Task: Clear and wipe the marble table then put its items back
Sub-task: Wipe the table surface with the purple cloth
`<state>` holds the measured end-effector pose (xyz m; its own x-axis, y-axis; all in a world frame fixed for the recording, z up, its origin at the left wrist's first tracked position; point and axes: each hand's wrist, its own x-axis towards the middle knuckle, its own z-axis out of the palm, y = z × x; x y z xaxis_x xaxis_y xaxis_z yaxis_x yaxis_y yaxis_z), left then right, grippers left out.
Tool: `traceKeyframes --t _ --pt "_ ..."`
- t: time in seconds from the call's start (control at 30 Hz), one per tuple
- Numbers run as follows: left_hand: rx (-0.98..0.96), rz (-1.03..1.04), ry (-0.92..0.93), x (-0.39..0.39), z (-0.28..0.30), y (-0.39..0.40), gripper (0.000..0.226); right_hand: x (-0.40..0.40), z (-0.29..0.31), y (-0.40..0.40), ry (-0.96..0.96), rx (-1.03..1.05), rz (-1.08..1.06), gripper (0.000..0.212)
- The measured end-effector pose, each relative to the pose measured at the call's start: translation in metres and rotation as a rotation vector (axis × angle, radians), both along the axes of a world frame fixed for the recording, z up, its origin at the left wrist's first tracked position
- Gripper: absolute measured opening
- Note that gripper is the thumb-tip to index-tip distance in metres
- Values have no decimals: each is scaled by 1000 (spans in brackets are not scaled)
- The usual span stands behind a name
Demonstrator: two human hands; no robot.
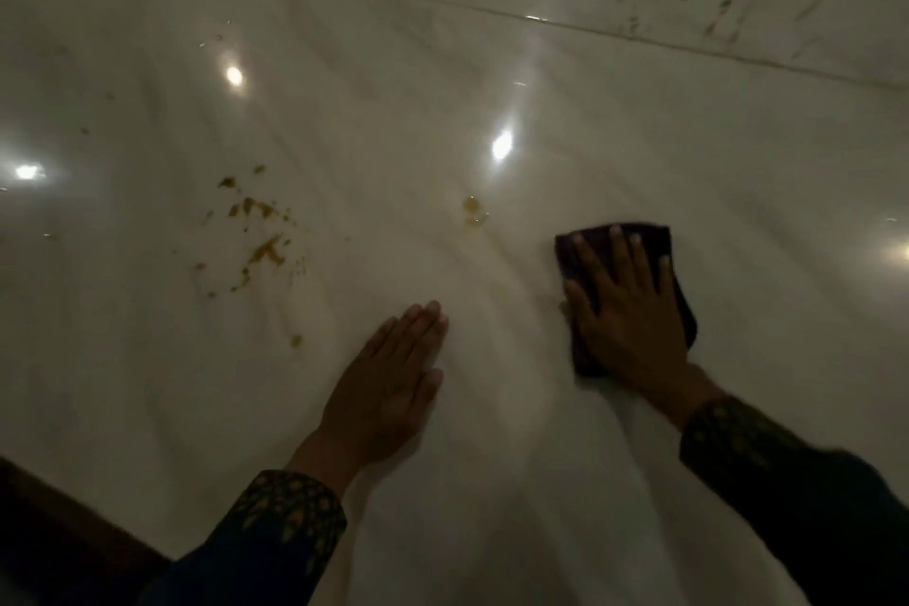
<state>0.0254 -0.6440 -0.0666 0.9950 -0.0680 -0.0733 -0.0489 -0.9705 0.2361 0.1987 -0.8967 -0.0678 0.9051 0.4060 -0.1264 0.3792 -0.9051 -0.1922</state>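
A: Wiping stage? Marble surface (639,153) looks cleared.

B: Yep. Right hand (624,305) spread flat, pressing the purple cloth (683,305); left hand (388,389) flat, fingers together. Next, probably left toward the yellow spill (473,211) and crumbs (256,236).

Left hand (388,384) flat; right hand (624,310) flat, fingers spread.
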Motion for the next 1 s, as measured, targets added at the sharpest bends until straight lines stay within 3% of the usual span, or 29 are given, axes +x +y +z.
traceKeyframes --t 0.13,0.23,0.37,0.5,0.6,0.67,0.83,1.0 --pt "-49 -2 -33 1 2 0 54 88 2 63 4 -21 -26 78" --pt "-68 25 -39 -2 0 0 53 97 -2 123 11 -29 58 72" --pt "-115 67 -119 -6 -1 -1 49 28 -10 158 -32 35 247 66" --pt "-203 278 -211 -28 6 5 43 -67 -6 102 -16 33 346 58" --pt "-172 288 -213 -65 4 40 44 -68 -4 53 -36 -32 350 56" --pt "-127 321 -217 -92 2 74 46 -44 -2 51 -55 -56 211 59" --pt "-58 455 -219 -121 2 158 48 -40 1 121 30 7 -142 69" --pt "29 575 -239 -127 2 241 53 -181 -3 205 -14 74 125 64"
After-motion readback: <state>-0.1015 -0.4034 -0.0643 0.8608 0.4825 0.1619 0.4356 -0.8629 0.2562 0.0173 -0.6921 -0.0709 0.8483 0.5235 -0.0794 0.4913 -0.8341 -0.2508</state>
